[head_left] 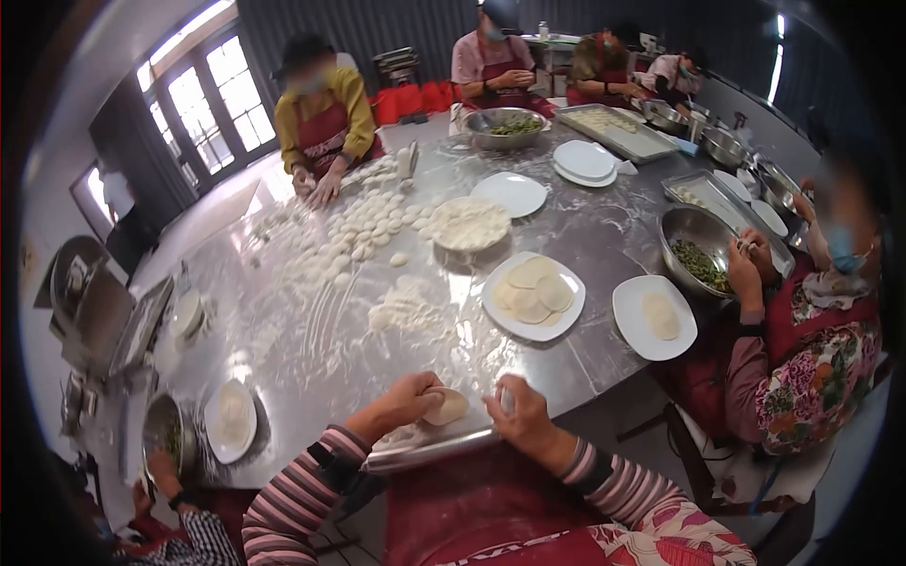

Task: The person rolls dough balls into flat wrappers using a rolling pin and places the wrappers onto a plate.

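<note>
At the near edge of the floured steel table (425,255), my left hand (406,400) pinches the edge of a round dough wrapper (447,407). My right hand (528,417) is closed around a short, pale rod that looks like a rolling pin (508,402); most of it is hidden by the fingers. The rod is just right of the wrapper, apart from it. Beyond my hands, a white plate (493,308) carries several flat round wrappers (536,289). Loose flour (401,309) lies smeared on the metal ahead of my left hand.
Several small dough pieces (363,226) lie across the table near a person in yellow sleeves (354,123). A flour plate (470,224) stands mid-table. At right, a person fills a wrapper over a bowl of greens (694,222), beside a plate (628,325). Another person's hand (163,464) is at lower left.
</note>
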A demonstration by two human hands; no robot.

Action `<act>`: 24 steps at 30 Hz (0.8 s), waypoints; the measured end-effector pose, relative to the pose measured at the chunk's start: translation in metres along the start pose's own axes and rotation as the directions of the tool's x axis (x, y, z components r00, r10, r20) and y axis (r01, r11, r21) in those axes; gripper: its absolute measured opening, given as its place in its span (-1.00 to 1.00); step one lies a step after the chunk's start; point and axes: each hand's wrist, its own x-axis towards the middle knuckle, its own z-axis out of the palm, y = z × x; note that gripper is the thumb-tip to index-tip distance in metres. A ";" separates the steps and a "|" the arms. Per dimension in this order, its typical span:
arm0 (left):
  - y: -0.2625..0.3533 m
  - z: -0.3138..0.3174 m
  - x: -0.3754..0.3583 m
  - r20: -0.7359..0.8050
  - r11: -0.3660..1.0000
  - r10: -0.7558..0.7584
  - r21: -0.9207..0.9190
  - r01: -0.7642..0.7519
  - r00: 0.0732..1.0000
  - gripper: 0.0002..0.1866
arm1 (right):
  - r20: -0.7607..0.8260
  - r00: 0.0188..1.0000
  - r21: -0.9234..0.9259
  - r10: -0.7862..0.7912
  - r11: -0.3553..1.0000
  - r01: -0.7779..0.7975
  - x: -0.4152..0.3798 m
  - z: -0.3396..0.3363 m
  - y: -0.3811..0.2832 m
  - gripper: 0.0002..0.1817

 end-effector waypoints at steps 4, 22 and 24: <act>0.029 0.010 0.059 0.106 0.996 0.066 -0.068 -0.059 0.992 -0.78 | 0.055 0.998 0.048 -0.006 0.999 0.004 0.002 -0.009 -0.003 -0.61; -0.017 -0.056 0.058 -0.502 0.573 0.290 0.773 0.272 0.815 -0.75 | 0.099 0.995 0.174 -0.012 0.985 -0.006 0.007 -0.003 0.008 -0.62; -0.013 -0.069 0.058 -0.516 0.559 0.218 0.762 0.327 0.829 -0.79 | 0.057 0.998 0.123 -0.013 0.992 0.006 0.009 -0.004 0.003 -0.62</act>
